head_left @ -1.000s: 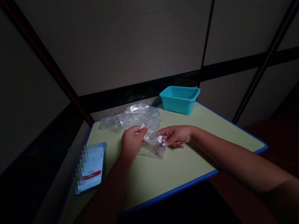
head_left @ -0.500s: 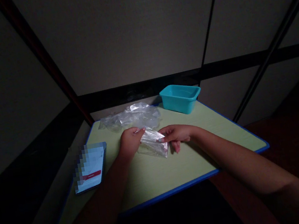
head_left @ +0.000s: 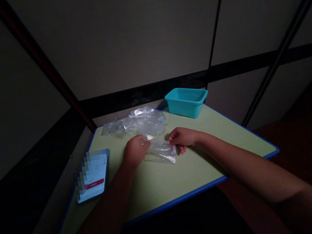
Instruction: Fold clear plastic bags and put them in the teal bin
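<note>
On the tabletop [head_left: 195,172] a device [head_left: 96,177] lies at left, crumpled plastic [head_left: 134,122] at the back, the left hand [head_left: 136,151] grips a bag [head_left: 163,150] in its fingers before that plastic, the right hand [head_left: 183,137] pinches the bag's right side between fingers, and a tub [head_left: 184,108] stands back right.

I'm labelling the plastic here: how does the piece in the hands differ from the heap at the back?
The held piece is spread between the left hand and right hand; the heap lies on the table. The held piece looks smaller, while the heap spreads wider. The held piece is fairly flat, the heap more crumpled. Both are see-through, shiny plastic.
</note>
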The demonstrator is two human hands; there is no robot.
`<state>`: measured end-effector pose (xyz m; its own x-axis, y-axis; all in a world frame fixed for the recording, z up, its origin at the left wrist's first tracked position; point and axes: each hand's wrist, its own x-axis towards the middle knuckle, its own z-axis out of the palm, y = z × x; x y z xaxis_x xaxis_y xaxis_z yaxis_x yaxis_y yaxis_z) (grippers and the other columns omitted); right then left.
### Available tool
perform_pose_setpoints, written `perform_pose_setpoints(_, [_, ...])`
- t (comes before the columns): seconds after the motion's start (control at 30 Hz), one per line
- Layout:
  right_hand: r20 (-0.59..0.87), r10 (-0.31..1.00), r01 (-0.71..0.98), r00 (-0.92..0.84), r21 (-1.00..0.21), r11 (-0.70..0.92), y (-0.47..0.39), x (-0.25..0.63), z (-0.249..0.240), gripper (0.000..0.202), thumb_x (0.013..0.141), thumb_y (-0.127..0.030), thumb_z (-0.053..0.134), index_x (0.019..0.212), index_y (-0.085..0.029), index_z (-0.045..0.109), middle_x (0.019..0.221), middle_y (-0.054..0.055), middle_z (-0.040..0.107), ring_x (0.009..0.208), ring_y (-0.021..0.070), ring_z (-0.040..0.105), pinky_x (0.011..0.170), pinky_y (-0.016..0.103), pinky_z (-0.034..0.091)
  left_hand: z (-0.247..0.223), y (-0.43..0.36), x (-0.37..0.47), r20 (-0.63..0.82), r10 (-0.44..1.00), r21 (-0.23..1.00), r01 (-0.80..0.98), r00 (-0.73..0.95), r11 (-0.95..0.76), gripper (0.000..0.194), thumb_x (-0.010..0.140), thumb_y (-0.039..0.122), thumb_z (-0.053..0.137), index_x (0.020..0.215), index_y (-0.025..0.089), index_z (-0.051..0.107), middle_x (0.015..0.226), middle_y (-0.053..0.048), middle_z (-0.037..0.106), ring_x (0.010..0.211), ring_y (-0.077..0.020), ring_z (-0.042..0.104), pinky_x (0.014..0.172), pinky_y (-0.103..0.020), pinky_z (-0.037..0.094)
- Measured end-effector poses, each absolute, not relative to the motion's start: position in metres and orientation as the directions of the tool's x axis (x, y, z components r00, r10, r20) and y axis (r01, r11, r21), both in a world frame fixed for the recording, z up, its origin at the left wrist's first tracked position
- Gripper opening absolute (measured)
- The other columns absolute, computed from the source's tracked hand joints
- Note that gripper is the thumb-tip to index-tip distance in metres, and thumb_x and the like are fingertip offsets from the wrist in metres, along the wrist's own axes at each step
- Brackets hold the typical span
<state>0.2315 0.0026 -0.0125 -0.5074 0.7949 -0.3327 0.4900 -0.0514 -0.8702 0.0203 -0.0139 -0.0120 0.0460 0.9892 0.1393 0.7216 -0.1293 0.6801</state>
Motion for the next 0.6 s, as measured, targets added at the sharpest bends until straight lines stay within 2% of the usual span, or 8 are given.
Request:
perform_pose_setpoints(0.1, [-0.333,0.806,0.518,-0.489,-0.854,-0.038,0.0008,0.2295,-0.0105,0.023,0.086,-0.025,0.050,0.065,-0.015,0.048,0.034,-0.005,0.050,0.033,0.0097,0.054,0.035,0.015,0.043,-0.0127,-0.0141,0.0208,0.137,0.990,0.663,0.739,0.040,-0.122,0.020,0.070,0.039,0.058,0.072,0.019,0.055,0.048,0.004,0.053,0.045,-0.0130,0.053,0.047,-0.022,0.034])
perform_pose_setpoints(0.2, [-0.305,0.805,0.519,-0.509,-0.855,0.005,-0.0003,0.2285,-0.0100,0.022,0.086,-0.024,0.049,0.065,-0.016,0.046,0.034,-0.006,0.048,0.031,0.0079,0.051,0.033,0.014,0.040,-0.0136,-0.0122,0.0215,0.196,0.980,0.662,0.732,0.038,-0.161,0.033,0.074,0.049,0.052,0.062,0.019,0.052,0.049,0.002,0.054,0.046,-0.0130,0.053,0.047,-0.022,0.035])
perform_pose_setpoints(0.33, [-0.268,0.781,0.511,-0.564,-0.856,0.075,-0.0014,0.2289,-0.0091,0.017,0.082,-0.025,0.054,0.069,-0.016,0.046,0.036,-0.008,0.047,0.031,0.0066,0.048,0.032,0.013,0.036,-0.0140,-0.0080,0.0231,0.149,0.989,0.781,0.614,0.003,-0.119,0.043,0.077,0.055,0.044,0.053,0.019,0.047,0.047,0.001,0.053,0.044,-0.0124,0.051,0.046,-0.022,0.036])
perform_pose_setpoints(0.47, [-0.256,0.771,0.532,-0.584,-0.838,0.124,-0.0028,0.2287,-0.0074,0.015,0.081,-0.024,0.053,0.071,-0.016,0.046,0.038,-0.008,0.047,0.031,0.0061,0.047,0.032,0.013,0.035,-0.0106,-0.0086,0.0229,0.052,0.999,0.862,0.504,0.006,-0.048,0.030,0.069,0.044,0.056,0.056,0.019,0.047,0.046,0.003,0.052,0.041,-0.0112,0.048,0.043,-0.021,0.035])
perform_pose_setpoints(0.6, [-0.255,0.778,0.538,-0.574,-0.834,0.123,-0.0030,0.2272,-0.0085,0.012,0.081,-0.026,0.054,0.078,-0.016,0.047,0.040,-0.009,0.048,0.030,0.0057,0.046,0.031,0.013,0.033,-0.0053,-0.0135,0.0195,0.074,0.997,0.767,0.637,0.036,-0.080,0.017,0.068,0.031,0.059,0.060,0.019,0.051,0.043,0.005,0.050,0.037,-0.0098,0.043,0.043,-0.021,0.031])
